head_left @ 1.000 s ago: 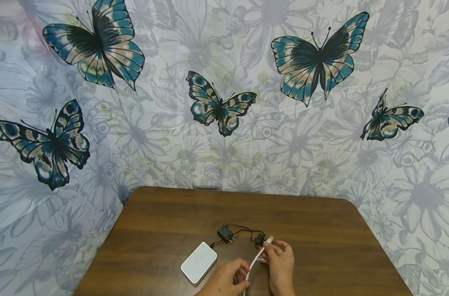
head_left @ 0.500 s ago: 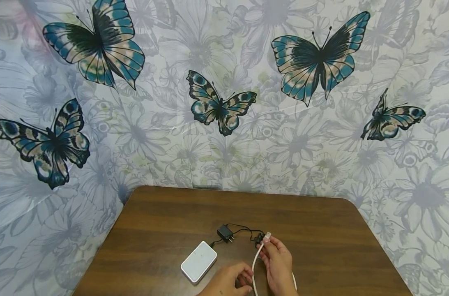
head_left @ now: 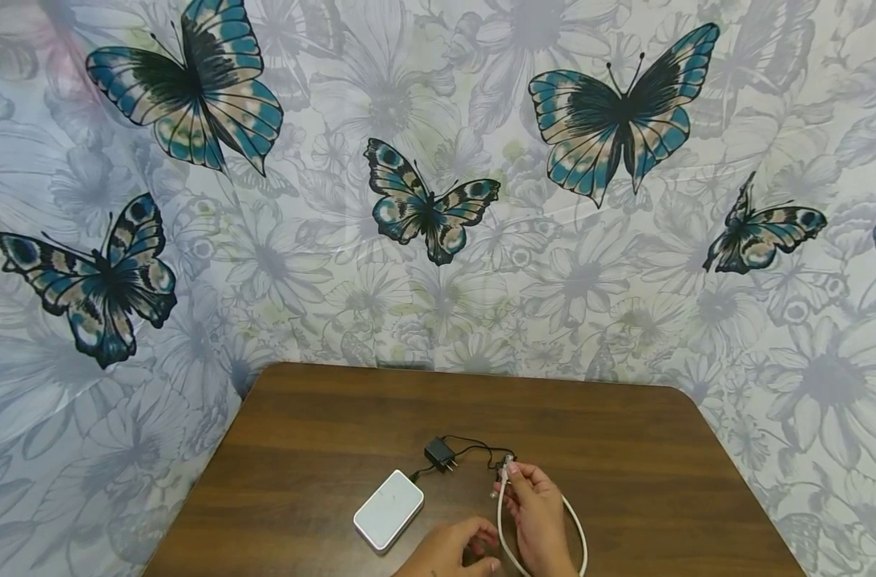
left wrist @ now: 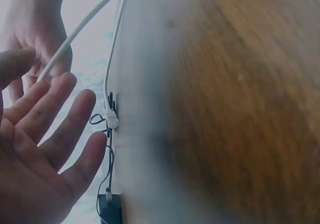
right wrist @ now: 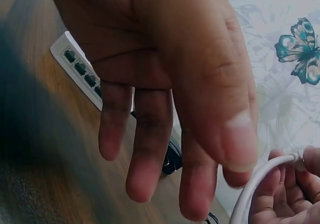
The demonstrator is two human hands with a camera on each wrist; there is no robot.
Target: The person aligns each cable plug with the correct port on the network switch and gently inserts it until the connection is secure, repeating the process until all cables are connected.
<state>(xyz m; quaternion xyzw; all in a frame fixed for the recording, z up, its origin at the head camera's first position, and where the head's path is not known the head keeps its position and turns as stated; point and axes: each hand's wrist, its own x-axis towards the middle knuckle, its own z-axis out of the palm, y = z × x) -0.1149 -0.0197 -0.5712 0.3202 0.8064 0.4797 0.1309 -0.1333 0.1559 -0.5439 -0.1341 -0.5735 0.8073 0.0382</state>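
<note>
My right hand [head_left: 534, 509] pinches a white network cable [head_left: 500, 525] just below one clear plug [head_left: 508, 460]. The cable loops down toward the table's near side and back up behind that hand. My left hand [head_left: 454, 546] is beside the loop with its fingers loosely spread, holding nothing. In the left wrist view the left hand [left wrist: 47, 134] shows parted fingers, and the cable's other plug [left wrist: 111, 119] lies on the table. The right wrist view shows a hand [right wrist: 165, 83] with extended fingers and another hand [right wrist: 280, 194] holding the cable [right wrist: 257, 181].
A white network switch [head_left: 389, 511] lies left of the hands, its row of ports [right wrist: 80, 67] visible in the right wrist view. Behind it are a black power adapter [head_left: 440, 454] and a thin black cord [head_left: 474, 441]. The brown table [head_left: 322, 409] meets a butterfly-patterned wall covering [head_left: 438, 320].
My right hand has moved slightly left and turned the held plug more upright. My left hand has let go of the cable, which now bends into a wider loop. The switch has stayed put.
</note>
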